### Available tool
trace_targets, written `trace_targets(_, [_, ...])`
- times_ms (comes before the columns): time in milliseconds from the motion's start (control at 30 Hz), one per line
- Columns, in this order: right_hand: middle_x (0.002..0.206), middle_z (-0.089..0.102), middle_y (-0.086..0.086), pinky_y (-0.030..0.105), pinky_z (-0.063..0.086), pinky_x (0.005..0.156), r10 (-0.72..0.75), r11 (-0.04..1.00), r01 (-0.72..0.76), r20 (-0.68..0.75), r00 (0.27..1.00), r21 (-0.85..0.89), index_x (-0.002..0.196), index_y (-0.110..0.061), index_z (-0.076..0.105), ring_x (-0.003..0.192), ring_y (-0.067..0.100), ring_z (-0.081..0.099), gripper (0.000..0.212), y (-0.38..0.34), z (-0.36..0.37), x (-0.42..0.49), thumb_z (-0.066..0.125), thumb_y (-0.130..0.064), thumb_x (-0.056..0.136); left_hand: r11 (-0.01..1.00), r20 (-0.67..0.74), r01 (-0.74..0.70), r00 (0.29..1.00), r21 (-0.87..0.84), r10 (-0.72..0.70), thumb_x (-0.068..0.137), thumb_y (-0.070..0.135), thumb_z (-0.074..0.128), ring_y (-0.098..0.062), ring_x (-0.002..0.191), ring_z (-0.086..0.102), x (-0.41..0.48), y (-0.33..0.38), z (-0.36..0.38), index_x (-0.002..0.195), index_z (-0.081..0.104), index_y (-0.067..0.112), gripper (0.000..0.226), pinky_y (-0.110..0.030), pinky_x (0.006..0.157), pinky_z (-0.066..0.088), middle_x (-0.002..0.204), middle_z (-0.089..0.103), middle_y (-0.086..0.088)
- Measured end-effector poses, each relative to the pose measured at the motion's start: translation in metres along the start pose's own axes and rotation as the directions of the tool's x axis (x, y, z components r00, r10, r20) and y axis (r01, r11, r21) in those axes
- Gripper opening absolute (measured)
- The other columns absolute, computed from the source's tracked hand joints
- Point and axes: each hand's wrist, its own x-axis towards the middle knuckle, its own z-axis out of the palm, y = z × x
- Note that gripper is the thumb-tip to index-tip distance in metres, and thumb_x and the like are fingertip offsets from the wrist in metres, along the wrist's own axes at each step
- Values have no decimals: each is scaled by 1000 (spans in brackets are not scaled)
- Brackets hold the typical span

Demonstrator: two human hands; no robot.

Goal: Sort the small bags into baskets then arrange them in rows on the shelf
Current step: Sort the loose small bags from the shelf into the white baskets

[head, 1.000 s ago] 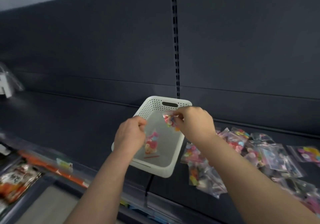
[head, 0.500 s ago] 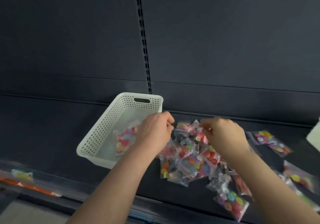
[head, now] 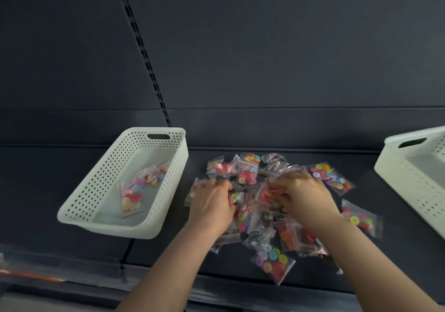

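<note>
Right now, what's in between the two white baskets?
The head view shows a heap of small button bags on the dark shelf between the left basket and the right basket, with the left hand and right hand on it.

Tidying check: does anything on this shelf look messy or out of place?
The button bags lie in a jumbled, overlapping heap on the shelf between the left white basket and the right white basket, not in rows; only a few sit in the left one.

A dark grey back panel (head: 265,46) fills the view from 9 to 3 o'clock. A slotted metal strip (head: 144,54) runs down it at 11 o'clock. The dark shelf (head: 36,179) spans below.
</note>
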Motion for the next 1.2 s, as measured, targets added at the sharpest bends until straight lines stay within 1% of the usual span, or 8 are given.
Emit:
trace_targets(167, [115, 63, -15, 31, 45, 90, 47, 998, -47, -3, 999, -32, 105, -37, 67, 115, 12, 49, 26, 15, -7, -6, 62, -20, 86, 997, 26, -43, 999, -71, 45, 91, 26, 65, -18, 123, 45, 3, 23, 14, 132, 52, 21, 43, -31, 104, 41, 130, 53, 3])
trace_targets(333, [109, 66, -12, 28, 46, 82, 74, 995, -76, -45, 996, -64, 101, -36, 69, 106, 14, 57, 26, 18, -14, -6, 61, -16, 85, 945, -68, 43, 995, -325, -69, 93, 27, 63, -8, 96, 61, 19, 13, -3, 115, 65, 20, 23, -23, 85, 49, 112, 65, 7])
trace_targets(433, [103, 68, -7, 31, 52, 75, 64, 998, -65, -90, 994, -15, 93, -29, 71, 97, 18, 60, 28, 13, -11, -1, 57, -7, 83, 968, -215, 139, 959, -210, -185, 95, 18, 59, -17, 101, 62, 42, -2, -8, 127, 58, 17, 32, -29, 85, 51, 120, 60, -2])
trace_targets(500, [102, 69, -6, 32, 51, 76, 45, 999, -45, -102, 994, 10, 97, -28, 72, 97, 19, 60, 27, 7, -10, 1, 55, -10, 87, 973, -179, 182, 962, -146, -207, 95, 14, 59, -22, 107, 60, 54, -6, -7, 134, 53, 17, 40, -33, 86, 51, 124, 57, -6])
trace_targets(667, [105, 70, -8, 26, 47, 75, 40, 999, -34, -169, 985, 39, 109, -31, 69, 98, 15, 64, 27, -7, -14, 15, 50, -18, 94, 983, -164, 163, 971, -82, -175, 92, 19, 65, -18, 92, 62, 63, -7, -8, 107, 69, 20, 15, -31, 75, 52, 107, 64, 0])
trace_targets(800, [104, 70, -6, 29, 47, 71, 89, 996, -87, -100, 991, 22, 113, -33, 66, 99, 21, 63, 25, -18, -10, 44, 53, -26, 92, 957, -261, 96, 950, -273, -170, 95, 18, 59, -17, 84, 63, 56, -8, -23, 99, 73, 18, 14, -33, 71, 52, 94, 69, 3])
trace_targets(967, [97, 67, 2, 29, 43, 67, 148, 985, -146, 18, 989, -87, 96, -24, 68, 91, 27, 64, 14, -31, 5, 63, 60, -27, 84, 773, -119, 146, 954, -618, -275, 96, 23, 59, -14, 86, 65, 47, -19, -39, 99, 74, 17, 17, -35, 82, 54, 87, 71, 5])
trace_targets(1200, [89, 68, -6, 27, 37, 60, 96, 992, -81, -150, 984, 101, 88, -30, 70, 82, 25, 63, 14, -44, 2, 59, 56, -28, 89, 710, -211, 101, 917, -697, -338, 96, 16, 58, -10, 71, 56, 32, -44, -69, 91, 71, 14, 15, -33, 70, 49, 75, 63, 7])
